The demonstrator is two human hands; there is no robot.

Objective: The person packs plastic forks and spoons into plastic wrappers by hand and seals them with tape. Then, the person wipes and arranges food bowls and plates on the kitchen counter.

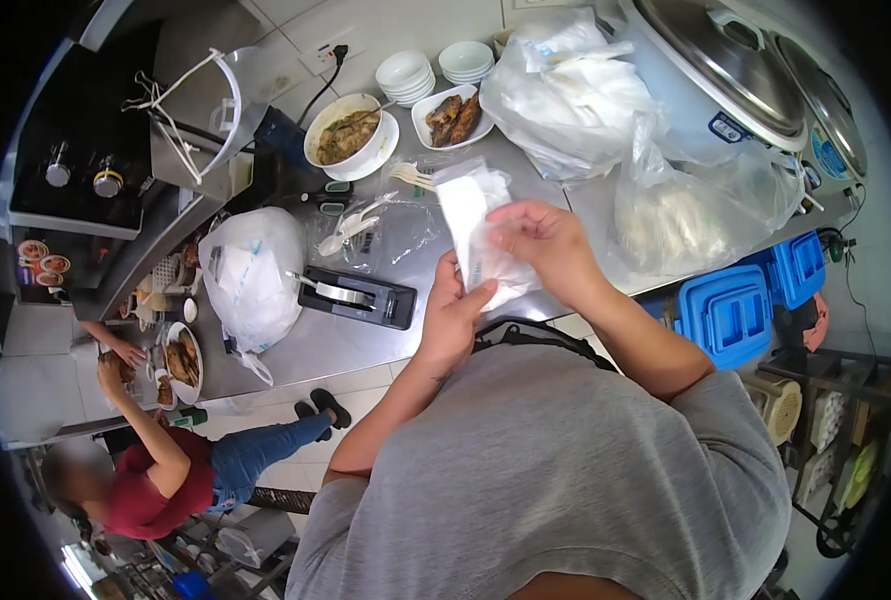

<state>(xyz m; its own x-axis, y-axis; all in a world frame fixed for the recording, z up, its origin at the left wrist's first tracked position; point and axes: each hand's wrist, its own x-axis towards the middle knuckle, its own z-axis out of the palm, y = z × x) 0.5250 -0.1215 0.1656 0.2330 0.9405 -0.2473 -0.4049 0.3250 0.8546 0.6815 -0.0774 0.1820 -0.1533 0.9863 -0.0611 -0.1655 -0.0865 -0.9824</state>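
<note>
at the steel counter, tape dispenser at eight o'clock, the white packet is held by left hand and pinched narrowly by right hand; light grip is advised.

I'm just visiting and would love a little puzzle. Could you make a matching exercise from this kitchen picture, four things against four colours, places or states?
Things:
1. Tape dispenser
2. White packet
3. White bowls
4. Lidded tubs

Colours, places or states:
A. In two stacks near the wall
B. Blue, beyond the counter's edge
C. In the left hand, with the right hand up against it
D. Black, lying on the metal counter

Right pairs: 1-D, 2-C, 3-A, 4-B
</note>
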